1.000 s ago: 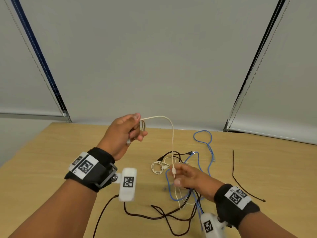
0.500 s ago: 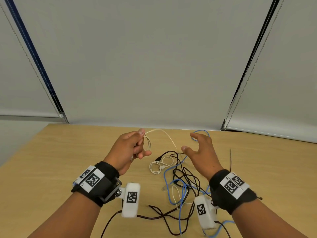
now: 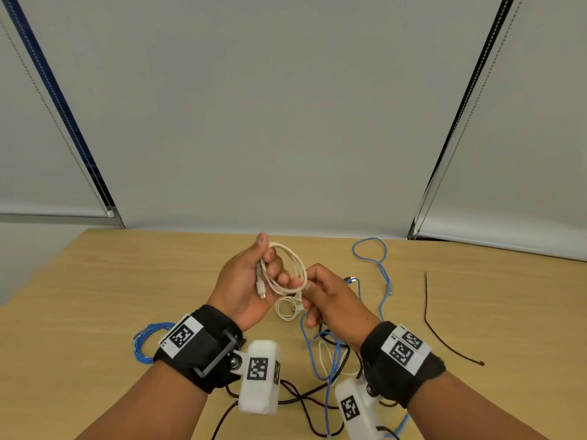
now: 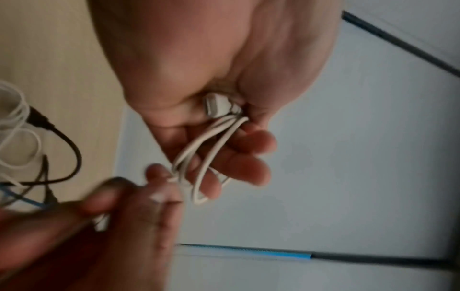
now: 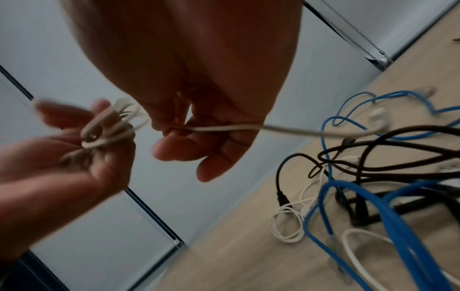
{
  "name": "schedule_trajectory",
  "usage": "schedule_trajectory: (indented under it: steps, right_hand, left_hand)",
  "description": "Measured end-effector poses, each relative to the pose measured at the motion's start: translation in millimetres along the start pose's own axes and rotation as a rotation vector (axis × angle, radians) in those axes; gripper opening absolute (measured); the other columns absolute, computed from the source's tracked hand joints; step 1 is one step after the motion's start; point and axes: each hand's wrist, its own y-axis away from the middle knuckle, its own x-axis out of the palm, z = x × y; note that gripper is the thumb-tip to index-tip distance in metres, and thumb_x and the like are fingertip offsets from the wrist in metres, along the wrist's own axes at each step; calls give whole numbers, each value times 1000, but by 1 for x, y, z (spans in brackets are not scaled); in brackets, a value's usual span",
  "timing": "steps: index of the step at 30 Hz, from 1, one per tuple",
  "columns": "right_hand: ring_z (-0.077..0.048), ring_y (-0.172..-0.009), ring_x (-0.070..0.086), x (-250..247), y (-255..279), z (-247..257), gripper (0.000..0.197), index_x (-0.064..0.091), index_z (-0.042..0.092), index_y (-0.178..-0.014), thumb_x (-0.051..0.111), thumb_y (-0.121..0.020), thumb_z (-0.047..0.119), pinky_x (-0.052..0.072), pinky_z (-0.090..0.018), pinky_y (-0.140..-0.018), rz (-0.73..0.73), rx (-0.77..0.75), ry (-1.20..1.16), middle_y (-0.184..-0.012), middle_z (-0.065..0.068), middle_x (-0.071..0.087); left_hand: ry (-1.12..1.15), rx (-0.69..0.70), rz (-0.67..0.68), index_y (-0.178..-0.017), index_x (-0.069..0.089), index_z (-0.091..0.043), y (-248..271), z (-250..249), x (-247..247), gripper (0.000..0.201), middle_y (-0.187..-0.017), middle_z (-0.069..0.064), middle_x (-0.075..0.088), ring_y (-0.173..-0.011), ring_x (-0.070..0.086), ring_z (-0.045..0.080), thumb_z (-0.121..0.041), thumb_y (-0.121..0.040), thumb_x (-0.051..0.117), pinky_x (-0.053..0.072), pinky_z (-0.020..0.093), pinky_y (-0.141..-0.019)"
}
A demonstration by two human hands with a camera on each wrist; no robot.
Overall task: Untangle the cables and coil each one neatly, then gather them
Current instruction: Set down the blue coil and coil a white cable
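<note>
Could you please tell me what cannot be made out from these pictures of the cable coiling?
- Beige cable: its free end, head view, hidden behind the right hand.
- Blue coil: head view, partly behind the left wrist strap.
- Right hand's grip: left wrist view, motion blur.
- Tangle: which cable crosses over which, hidden by the right wrist.
- Left hand: right wrist view, blurred.

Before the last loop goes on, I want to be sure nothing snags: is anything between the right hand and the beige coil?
Nothing visible. The right hand pinches the beige cable's tail right beside the beige coil held by the left hand. The tangle lies below on the table.
</note>
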Motion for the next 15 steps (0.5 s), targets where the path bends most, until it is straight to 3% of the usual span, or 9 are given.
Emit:
schedule_trajectory:
  steps: [2,3,5,7,9,12,13,15]
  right_hand:
    - [-18,-53,54,6,3,-8,18,56,14,-103,47,-105,29,46,-28,-53,48,54,50,-73,-4,55]
    - [-16,-52,53,9,5,-12,18,57,18,-101,47,-105,32,46,-27,-52,71,65,79,-69,-1,53]
    - [-9,-52,48,14,9,-14,17,61,27,-99,47,-104,35,44,-24,-52,92,45,128,-67,8,50]
    - [-5,-65,53,16,9,-11,17,64,32,-100,48,-103,37,45,-25,-62,91,-30,254,-74,11,58]
    - [-8,-80,60,17,6,-2,15,64,30,-98,50,-101,37,48,-32,-73,87,-85,377,-87,7,67]
    - [1,-70,55,9,4,11,14,62,28,-84,58,-97,33,38,-21,-63,10,-165,519,-71,14,61]
    - [1,-67,54,4,3,16,16,63,26,-82,60,-96,34,36,-21,-60,-19,-179,567,-67,16,59]
    - [-2,-65,54,-5,0,26,17,67,24,-84,62,-95,35,40,-27,-61,-44,-194,637,-67,14,61]
  left_hand:
    - [110,103,-43,-76,56,-13,-3,-8,-1,43,-84,15,73,-86,75,32,-43,-105,43,61,44,-81]
    - [100,156,-69,-79,56,-13,-4,-12,-2,42,-102,20,75,-103,73,36,-42,-106,41,59,46,-87]
    - [-60,265,-146,-86,57,-10,-7,-14,-2,39,-120,22,72,-115,69,38,-35,-108,38,53,49,-97]
    - [-339,334,-238,-90,56,-10,-7,-7,-4,32,-116,14,76,-111,71,31,-28,-110,38,51,49,-100]
    - [-708,387,-289,-89,54,-14,-6,4,-7,29,-104,2,80,-102,71,24,-26,-110,37,52,44,-94]
    - [-1067,405,-254,-83,50,-21,-6,18,-13,29,-84,-13,78,-89,70,3,-28,-109,39,50,23,-80]
    - [-1143,410,-243,-80,50,-22,-6,21,-14,29,-76,-16,74,-78,67,-6,-27,-108,41,47,15,-71]
    - [-1236,396,-232,-75,51,-22,-3,26,-14,32,-63,-13,67,-59,61,-5,-29,-106,44,40,11,-54]
